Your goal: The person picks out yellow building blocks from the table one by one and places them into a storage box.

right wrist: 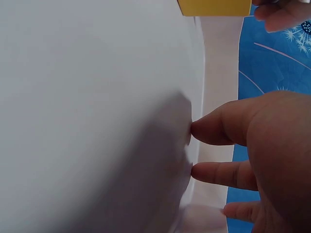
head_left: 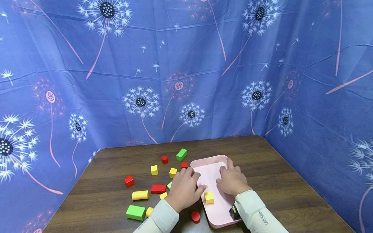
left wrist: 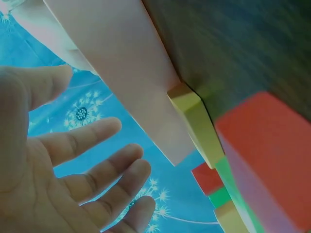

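A pink tray lies on the table, with one yellow cube inside near its left wall. My right hand reaches over the tray. In the right wrist view, its thumb and a fingertip touch the tray floor, with nothing seen between them. My left hand hovers by the tray's left rim, partly hiding it. The left wrist view shows its fingers spread and relaxed, holding nothing. Close below that hand are a red block and a yellow block beside the tray's outer wall.
Several red, yellow and green blocks lie left of the tray, including a green block, a yellow cylinder and a red block. A red disc sits by the tray's near left side. Blue cloth hangs behind the wooden table.
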### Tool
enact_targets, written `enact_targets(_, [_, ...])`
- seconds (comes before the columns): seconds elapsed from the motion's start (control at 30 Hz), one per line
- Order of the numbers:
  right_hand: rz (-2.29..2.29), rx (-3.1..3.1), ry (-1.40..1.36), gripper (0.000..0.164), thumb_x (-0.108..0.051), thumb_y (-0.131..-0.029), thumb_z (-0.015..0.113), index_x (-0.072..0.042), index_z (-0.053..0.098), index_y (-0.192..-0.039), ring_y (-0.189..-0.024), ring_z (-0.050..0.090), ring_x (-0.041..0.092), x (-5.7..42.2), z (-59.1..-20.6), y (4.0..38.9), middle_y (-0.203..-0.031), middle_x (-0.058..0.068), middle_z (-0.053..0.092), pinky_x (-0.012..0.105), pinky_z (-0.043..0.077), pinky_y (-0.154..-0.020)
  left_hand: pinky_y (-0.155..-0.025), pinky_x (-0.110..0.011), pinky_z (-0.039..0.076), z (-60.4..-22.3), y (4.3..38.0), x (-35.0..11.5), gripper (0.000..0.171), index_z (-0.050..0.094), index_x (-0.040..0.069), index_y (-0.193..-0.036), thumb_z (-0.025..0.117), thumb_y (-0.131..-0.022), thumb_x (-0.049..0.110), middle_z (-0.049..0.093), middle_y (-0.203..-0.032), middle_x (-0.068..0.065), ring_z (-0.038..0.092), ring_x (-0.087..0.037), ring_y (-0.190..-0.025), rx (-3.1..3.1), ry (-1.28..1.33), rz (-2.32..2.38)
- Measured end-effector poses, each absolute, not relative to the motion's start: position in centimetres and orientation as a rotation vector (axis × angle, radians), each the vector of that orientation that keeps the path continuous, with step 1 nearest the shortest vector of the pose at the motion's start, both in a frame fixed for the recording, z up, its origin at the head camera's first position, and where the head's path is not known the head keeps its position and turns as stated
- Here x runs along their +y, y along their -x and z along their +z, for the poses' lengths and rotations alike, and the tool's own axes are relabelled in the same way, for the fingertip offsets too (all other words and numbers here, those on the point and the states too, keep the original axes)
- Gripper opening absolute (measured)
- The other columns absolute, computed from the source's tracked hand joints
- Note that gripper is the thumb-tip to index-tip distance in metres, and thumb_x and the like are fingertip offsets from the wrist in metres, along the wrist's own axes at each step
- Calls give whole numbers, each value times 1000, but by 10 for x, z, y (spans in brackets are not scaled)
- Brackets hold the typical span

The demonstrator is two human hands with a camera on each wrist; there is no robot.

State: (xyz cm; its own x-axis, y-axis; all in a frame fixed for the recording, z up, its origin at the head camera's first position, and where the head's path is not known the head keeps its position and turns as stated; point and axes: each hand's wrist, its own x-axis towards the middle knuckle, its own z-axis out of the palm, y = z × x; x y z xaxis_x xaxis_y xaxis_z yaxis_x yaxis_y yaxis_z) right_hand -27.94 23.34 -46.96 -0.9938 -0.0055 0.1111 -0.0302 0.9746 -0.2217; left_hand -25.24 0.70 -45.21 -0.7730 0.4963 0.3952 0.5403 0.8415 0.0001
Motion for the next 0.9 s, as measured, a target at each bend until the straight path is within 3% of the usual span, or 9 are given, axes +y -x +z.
enact_targets(0.27, [348, -3012, -38, 46, -37, -84, 73, -6, 70, -118, -108, 55, 45, 233, -466, 275, -160, 25, 30, 55, 53, -71, -89, -46, 52, -455, 257, 2, 49, 74, 17, -117, 63, -95, 58, 66, -116, -7, 60, -25, -104, -2678, 737, -185])
enact_targets(0.53, [344, -3024, -24, 43, -39, -84, 73, -8, 70, -114, -109, 54, 45, 233, -469, 277, -161, 24, 28, 56, 53, -73, -83, -46, 53, -454, 261, -5, 50, 74, 15, -116, 63, -94, 59, 66, -113, -8, 61, -27, -100, -2680, 693, -173])
enact_targets(0.9, [343, -3027, -19, 41, -37, -85, 73, -8, 69, -114, -108, 54, 44, 231, -464, 276, -162, 24, 27, 54, 52, -70, -88, -49, 51, -456, 266, -8, 54, 74, 14, -120, 64, -93, 59, 66, -117, -11, 61, -29, -103, -2734, 641, -176])
